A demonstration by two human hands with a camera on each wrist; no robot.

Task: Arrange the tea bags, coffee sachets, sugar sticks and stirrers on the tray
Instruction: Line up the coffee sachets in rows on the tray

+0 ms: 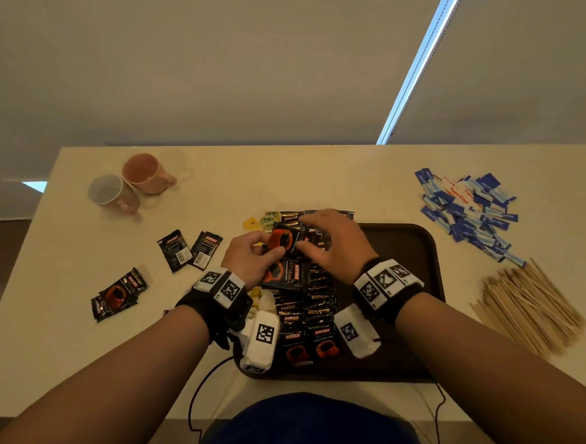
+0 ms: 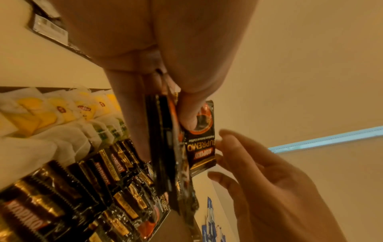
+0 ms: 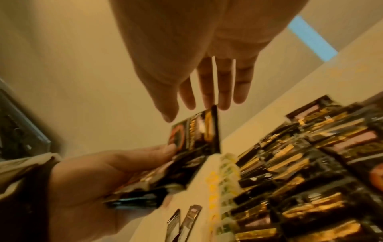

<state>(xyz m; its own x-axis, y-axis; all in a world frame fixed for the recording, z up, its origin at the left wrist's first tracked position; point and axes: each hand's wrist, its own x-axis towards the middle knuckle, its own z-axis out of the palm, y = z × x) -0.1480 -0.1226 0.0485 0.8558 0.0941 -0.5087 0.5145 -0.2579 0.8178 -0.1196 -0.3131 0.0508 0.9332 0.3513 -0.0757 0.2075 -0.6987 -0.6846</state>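
My left hand (image 1: 265, 251) grips a small stack of black coffee sachets (image 1: 285, 242) above the left edge of the dark brown tray (image 1: 402, 256). In the left wrist view its thumb (image 2: 187, 114) pinches the top sachet (image 2: 202, 142). My right hand (image 1: 305, 246) hovers beside the stack, fingers (image 3: 207, 91) straight and touching that sachet's (image 3: 196, 134) edge. Rows of coffee sachets (image 1: 308, 312) lie on the tray's left part. Yellow and green tea bags (image 1: 267, 218) sit along the tray's left side. Blue sugar sticks (image 1: 470, 215) and wooden stirrers (image 1: 526, 304) are piled right of the tray.
Two mugs (image 1: 129, 184) stand at the table's back left. Loose coffee sachets (image 1: 188, 253) lie on the table left of the tray, with more (image 1: 119, 293) nearer the front. A black cable (image 1: 203, 381) hangs over the table's front edge.
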